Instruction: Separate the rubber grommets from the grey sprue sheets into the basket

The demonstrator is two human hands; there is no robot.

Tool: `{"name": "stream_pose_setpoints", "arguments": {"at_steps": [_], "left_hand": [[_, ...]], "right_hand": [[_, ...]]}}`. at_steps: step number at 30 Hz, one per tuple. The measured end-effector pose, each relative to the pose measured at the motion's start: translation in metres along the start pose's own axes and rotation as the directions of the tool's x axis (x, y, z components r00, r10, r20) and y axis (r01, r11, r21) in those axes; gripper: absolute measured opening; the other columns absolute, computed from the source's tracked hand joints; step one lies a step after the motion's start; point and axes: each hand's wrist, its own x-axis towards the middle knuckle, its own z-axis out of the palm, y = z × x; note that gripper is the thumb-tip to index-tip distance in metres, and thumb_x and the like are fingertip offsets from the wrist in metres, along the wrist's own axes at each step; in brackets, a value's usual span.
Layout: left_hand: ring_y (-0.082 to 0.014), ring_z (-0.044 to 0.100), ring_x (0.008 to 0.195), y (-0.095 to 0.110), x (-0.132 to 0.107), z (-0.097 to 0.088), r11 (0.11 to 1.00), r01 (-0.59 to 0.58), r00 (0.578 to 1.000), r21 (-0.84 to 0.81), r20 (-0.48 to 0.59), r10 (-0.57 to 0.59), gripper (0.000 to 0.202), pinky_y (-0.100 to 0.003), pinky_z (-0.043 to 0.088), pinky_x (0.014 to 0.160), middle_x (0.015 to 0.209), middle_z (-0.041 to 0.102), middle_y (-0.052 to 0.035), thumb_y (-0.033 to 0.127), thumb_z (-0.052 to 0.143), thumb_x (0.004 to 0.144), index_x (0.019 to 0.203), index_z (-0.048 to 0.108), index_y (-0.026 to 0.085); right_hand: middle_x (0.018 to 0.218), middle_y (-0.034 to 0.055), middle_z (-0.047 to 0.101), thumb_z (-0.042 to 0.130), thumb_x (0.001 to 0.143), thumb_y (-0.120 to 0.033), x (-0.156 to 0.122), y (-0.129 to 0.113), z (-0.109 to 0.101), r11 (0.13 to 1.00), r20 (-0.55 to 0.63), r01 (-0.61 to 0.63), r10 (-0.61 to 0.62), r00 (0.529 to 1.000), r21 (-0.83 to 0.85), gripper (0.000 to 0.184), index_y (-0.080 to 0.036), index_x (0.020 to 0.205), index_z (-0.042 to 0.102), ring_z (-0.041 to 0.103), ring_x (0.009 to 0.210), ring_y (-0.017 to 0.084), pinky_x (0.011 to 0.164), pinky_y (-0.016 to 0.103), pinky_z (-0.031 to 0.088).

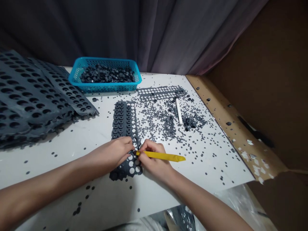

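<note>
A dark grey rubber sheet moulded with rows of round rings lies on the white tabletop. Open round holes run down its right side. My right hand grips a slim yellow-handled tool like a pen, its dark tip pointing left at the sheet. My left hand rests over the sheet's middle, thumb and fingers pinched close to that tip. Whatever small dark piece is between the left fingertips is too hidden to make out.
Behind stands a blue basket of small black rubber parts. Stacked moulded sheets fill the left. A holed strip, a white stick and many small black discs lie to the right. Cardboard borders the tabletop.
</note>
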Motion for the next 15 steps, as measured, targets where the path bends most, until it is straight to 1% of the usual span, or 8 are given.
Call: {"name": "stream_pose_setpoints", "arguments": {"at_steps": [3,5,7,9,11,13,15], "left_hand": [[-0.0176,0.054,0.083,0.0,0.001,0.0,1.0,0.01,1.0,0.002,-0.013,-0.01,0.019,-0.026,0.043,0.073,0.091,0.054,-0.0053,0.016,0.042,0.085,0.092,0.059,0.017],[-0.0177,0.054,0.083,0.001,0.002,-0.001,1.0,0.007,1.0,0.022,-0.012,-0.007,0.019,-0.026,0.043,0.073,0.091,0.054,-0.0056,0.015,0.041,0.085,0.093,0.059,0.016],[-0.0185,0.053,0.08,0.003,0.002,0.001,0.995,-0.011,1.0,0.095,0.006,0.01,0.021,-0.027,0.043,0.072,0.088,0.054,-0.0067,0.012,0.04,0.085,0.09,0.06,0.015],[-0.0202,0.05,0.077,0.005,0.0,0.006,0.975,-0.039,0.999,0.22,0.016,0.037,0.021,-0.03,0.043,0.068,0.084,0.054,-0.0084,0.008,0.039,0.082,0.085,0.06,0.012],[-0.0217,0.048,0.075,0.005,-0.003,0.015,0.932,-0.061,0.997,0.357,-0.021,0.073,0.024,-0.031,0.042,0.064,0.082,0.054,-0.0095,0.002,0.037,0.08,0.082,0.059,0.012],[-0.0232,0.047,0.075,0.004,-0.007,0.025,0.884,-0.047,0.99,0.466,-0.095,0.103,0.029,-0.032,0.041,0.062,0.081,0.053,-0.0095,-0.001,0.033,0.08,0.082,0.058,0.013],[-0.0243,0.046,0.076,0.003,-0.008,0.031,0.862,-0.009,0.982,0.508,-0.156,0.102,0.031,-0.034,0.041,0.063,0.081,0.052,-0.0091,-0.002,0.03,0.08,0.083,0.057,0.013]], "right_hand": [[0.048,-0.0055,0.045,0.047,0.067,-0.012,0.001,-0.006,0.0,0.996,0.009,0.029,-0.028,1.0,-0.083,0.011,-0.019,0.059,0.044,0.037,0.044,0.008,0.042,0.019,0.027],[0.048,-0.0058,0.044,0.046,0.067,-0.011,0.004,-0.011,0.0,0.985,0.039,0.052,-0.046,0.998,-0.165,0.013,-0.019,0.058,0.042,0.036,0.044,0.008,0.042,0.019,0.026],[0.046,-0.0062,0.042,0.046,0.065,-0.011,0.009,-0.017,-0.001,0.969,0.072,0.083,-0.068,0.995,-0.233,0.014,-0.019,0.055,0.04,0.036,0.043,0.007,0.043,0.019,0.026],[0.044,-0.0065,0.039,0.047,0.063,-0.01,0.015,-0.021,-0.001,0.961,0.102,0.105,-0.081,0.991,-0.257,0.017,-0.019,0.052,0.038,0.034,0.043,0.007,0.043,0.019,0.025],[0.044,-0.0063,0.038,0.048,0.062,-0.01,0.021,-0.022,-0.002,0.967,0.12,0.097,-0.07,0.99,-0.236,0.018,-0.019,0.051,0.037,0.034,0.043,0.007,0.042,0.019,0.025],[0.044,-0.0056,0.04,0.048,0.063,-0.011,0.024,-0.021,-0.003,0.979,0.124,0.061,-0.037,0.992,-0.194,0.017,-0.019,0.051,0.039,0.036,0.044,0.008,0.042,0.02,0.024],[0.045,-0.0051,0.042,0.047,0.063,-0.011,0.025,-0.018,-0.004,0.985,0.115,0.032,-0.012,0.993,-0.172,0.015,-0.019,0.052,0.041,0.038,0.045,0.008,0.043,0.02,0.024]]}}
